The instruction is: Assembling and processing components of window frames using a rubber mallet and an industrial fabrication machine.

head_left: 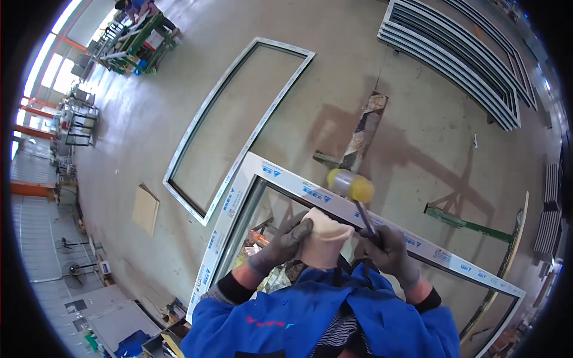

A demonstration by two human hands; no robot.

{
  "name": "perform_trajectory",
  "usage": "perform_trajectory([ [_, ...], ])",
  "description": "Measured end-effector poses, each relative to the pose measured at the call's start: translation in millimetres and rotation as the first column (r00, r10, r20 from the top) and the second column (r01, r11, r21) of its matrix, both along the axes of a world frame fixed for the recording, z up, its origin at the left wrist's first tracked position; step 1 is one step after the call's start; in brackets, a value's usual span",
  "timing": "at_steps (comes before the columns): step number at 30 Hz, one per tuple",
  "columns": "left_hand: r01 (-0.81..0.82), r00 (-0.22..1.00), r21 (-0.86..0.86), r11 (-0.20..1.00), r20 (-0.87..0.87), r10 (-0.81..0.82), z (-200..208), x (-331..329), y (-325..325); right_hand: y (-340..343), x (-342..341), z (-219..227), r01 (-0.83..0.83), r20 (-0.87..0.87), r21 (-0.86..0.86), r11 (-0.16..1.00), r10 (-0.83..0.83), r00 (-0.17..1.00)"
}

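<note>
- The blue jacket (268, 325) hides part of the white frame (316, 192).
- Hard to identify, the pale pink thing (325, 243) sits right of the left hand (283, 241), which grips it.
- The right hand (388, 250) clasps the mallet (351, 184), its yellow-ended head beyond the fingers.
</note>
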State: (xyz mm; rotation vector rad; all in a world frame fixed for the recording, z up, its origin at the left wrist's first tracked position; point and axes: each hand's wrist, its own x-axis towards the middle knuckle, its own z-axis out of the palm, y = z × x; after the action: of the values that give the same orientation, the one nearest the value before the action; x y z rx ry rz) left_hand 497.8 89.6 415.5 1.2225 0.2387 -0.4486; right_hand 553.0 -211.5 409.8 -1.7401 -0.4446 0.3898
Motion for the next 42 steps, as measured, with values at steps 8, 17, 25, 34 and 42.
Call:
perform_trajectory([
  [8,-0.225,0.971,-0.047,0.973,-0.092,0.220,2,-6,-75,-173,-82,-11,0.339,-0.060,-0.008,0.941,-0.339,0.939],
  [17,-0.659,0.752,0.699,-0.278,0.629,-0.197,6,44,83,-224,-117,-11,0.426,-0.211,0.056,0.903,-0.406,0.889],
  [25,-0.455,0.854,0.891,0.001,0.436,-0.283,-38,-2,88,-196,-95,-9,0.407,-0.160,0.026,0.913,-0.398,0.903],
  [34,0.075,0.977,0.173,0.982,0.186,-0.107,36,70,-164,-227,-125,1,0.639,-0.007,0.075,0.765,-0.641,0.768],
  [42,0.558,0.761,-0.461,0.690,-0.048,-0.647,4,70,-403,-323,-257,-2,0.919,-0.162,0.106,0.379,-0.905,0.392],
])
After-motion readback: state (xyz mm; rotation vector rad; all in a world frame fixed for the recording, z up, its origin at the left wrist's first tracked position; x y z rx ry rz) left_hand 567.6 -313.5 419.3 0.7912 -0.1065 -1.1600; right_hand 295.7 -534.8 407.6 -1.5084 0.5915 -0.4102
